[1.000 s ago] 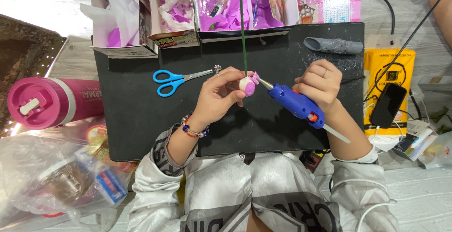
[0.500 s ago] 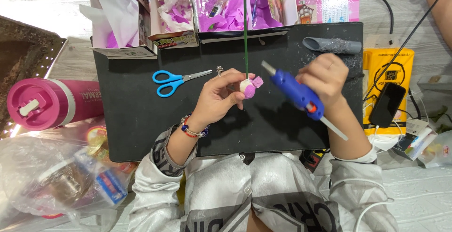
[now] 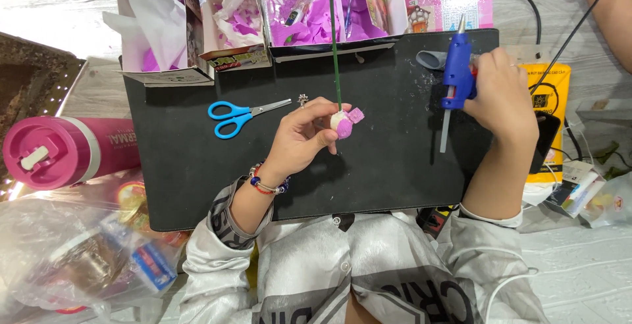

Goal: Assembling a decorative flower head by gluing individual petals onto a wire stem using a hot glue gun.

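Observation:
My left hand (image 3: pixel 303 136) pinches a small pink and white bud (image 3: pixel 343 124) fixed on a thin green wire stem (image 3: pixel 334 41) that runs up toward the boxes. My right hand (image 3: pixel 503 100) grips a blue glue gun (image 3: pixel 456 74), held away to the right with its nozzle pointing up and its glue stick hanging down. Both hands hover over a black mat (image 3: pixel 368 166). Blue-handled scissors (image 3: pixel 240 113) lie on the mat left of my left hand.
Open boxes of pink and white paper (image 3: pixel 230 15) line the mat's far edge. A pink bottle (image 3: pixel 62 156) lies at left above a clear plastic bag (image 3: pixel 72 258). A yellow box (image 3: pixel 553 100) and dark phone sit at right. Another person's arm (image 3: pixel 609 8) is at top right.
My right hand has swung the glue gun away from the bud, up and to the right, turning its nozzle upward. My left hand has kept the bud nearly still.

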